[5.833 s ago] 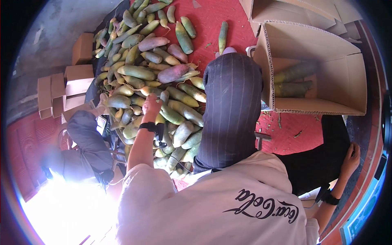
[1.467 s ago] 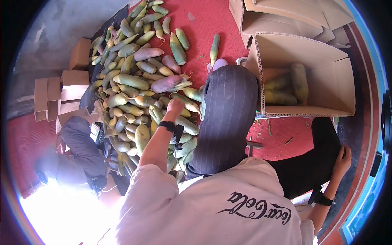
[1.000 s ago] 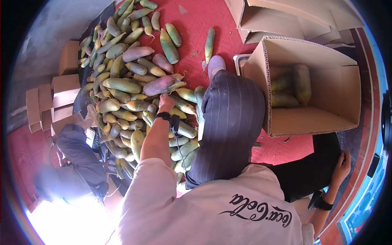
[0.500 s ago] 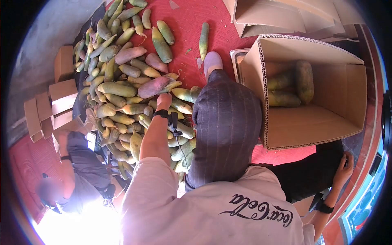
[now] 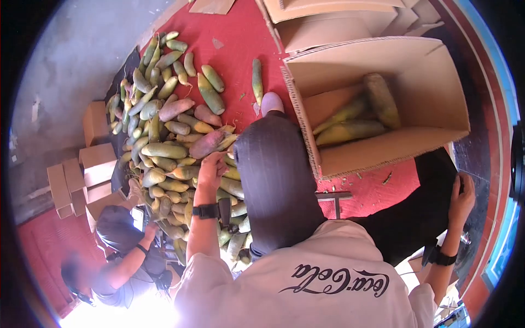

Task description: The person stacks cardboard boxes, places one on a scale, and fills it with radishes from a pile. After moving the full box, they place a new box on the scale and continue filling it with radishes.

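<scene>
My left hand (image 5: 212,168) is over the pile of green radishes (image 5: 164,150), just below a pinkish radish (image 5: 206,143). Its fingers are curled together, and what they hold, if anything, is too small to make out. My right hand (image 5: 464,201) rests on my black-clad knee at the right, fingers apart and holding nothing. An open cardboard box (image 5: 394,153) stands between the two hands, farther forward, with several radishes (image 5: 350,131) lying in it. Beside my shoe, a single green radish (image 5: 257,82) lies on the red floor covering.
Another person (image 5: 128,268) sits at the lower left, one hand near the pile's edge. Small cardboard boxes (image 5: 98,164) stand by the left wall. More cardboard (image 5: 339,33) is at the top. A metal bar (image 5: 334,195) shows below the open box.
The view has shifted, and the open box sits farther left in it. My left hand has turned, its fingers now curled beside the pinkish radish. The other person's arm reaches towards the pile.
</scene>
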A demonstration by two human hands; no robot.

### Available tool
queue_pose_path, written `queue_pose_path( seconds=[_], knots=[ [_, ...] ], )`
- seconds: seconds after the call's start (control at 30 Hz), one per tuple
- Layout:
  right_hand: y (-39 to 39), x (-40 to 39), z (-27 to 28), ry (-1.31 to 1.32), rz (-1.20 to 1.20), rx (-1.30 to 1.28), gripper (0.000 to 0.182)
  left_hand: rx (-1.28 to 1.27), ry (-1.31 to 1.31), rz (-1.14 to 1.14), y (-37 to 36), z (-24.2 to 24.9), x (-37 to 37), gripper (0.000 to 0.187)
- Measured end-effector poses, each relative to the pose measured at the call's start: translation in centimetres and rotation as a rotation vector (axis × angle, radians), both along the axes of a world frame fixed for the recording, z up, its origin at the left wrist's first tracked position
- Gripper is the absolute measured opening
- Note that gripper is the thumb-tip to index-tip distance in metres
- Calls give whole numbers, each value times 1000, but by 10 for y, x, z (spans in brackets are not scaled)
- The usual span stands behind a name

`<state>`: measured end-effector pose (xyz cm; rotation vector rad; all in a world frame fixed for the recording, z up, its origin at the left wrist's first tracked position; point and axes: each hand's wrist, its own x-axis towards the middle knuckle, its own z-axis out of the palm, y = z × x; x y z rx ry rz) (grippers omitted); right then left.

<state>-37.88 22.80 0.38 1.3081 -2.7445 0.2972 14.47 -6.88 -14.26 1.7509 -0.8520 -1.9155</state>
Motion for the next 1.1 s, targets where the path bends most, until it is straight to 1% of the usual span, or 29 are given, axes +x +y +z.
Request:
queue_pose_path(
  seconds=[0.1,0.13,0.2,0.27,0.33,0.4,0.47,0.5,0.57,0.6,0.67,0.73,0.8,0.87,0.93,1.0,1.03,1.07,1.1],
  knots=[
    [0,6,4,-6,5,-50,13,-190,202,63,-2,40,1,24],
    [0,8,4,-20,2,-78,13,-287,181,92,-2,63,-6,26],
    [3,8,4,-29,-25,-97,12,-522,69,26,-5,120,-21,31],
    [8,6,2,-32,2,-122,13,-729,58,-61,-14,167,-25,30],
    [12,5,0,-21,0,-143,13,-900,172,-145,-16,219,-48,33],
    [16,4,-2,-5,-2,-162,14,-972,385,-214,-18,265,-69,35],
    [20,2,-4,-15,4,-184,14,-917,605,-288,-16,303,-89,33],
    [21,2,-4,-15,-5,-194,14,-924,607,-300,-15,317,-101,33],
    [23,5,-2,-18,-1,-229,14,-831,831,-287,-13,335,-127,30],
    [25,5,-2,-19,-7,-237,14,-836,832,-297,-12,340,-142,30],
    [28,4,-2,-29,-4,-291,13,-758,907,-343,-8,342,-174,27],
    [30,4,-3,-31,-3,-310,12,-698,875,-428,-6,334,-205,25],
    [32,4,-2,-35,-2,-323,12,-680,789,-511,-6,318,-234,23],
    [33,3,-1,-38,8,-329,11,-644,656,-578,-3,299,-263,22],
    [35,1,-3,-39,16,-349,12,-729,507,-721,1,277,-288,23],
    [36,0,-5,-43,27,-365,12,-645,281,-800,1,255,-308,22],
    [36,0,-6,-54,24,-371,12,-644,276,-795,2,240,-315,22],
    [37,-1,-6,-66,20,-375,12,-576,201,-838,4,226,-320,18],
    [37,-1,-6,-70,24,-371,12,-507,126,-878,2,215,-321,19]
  ],
)
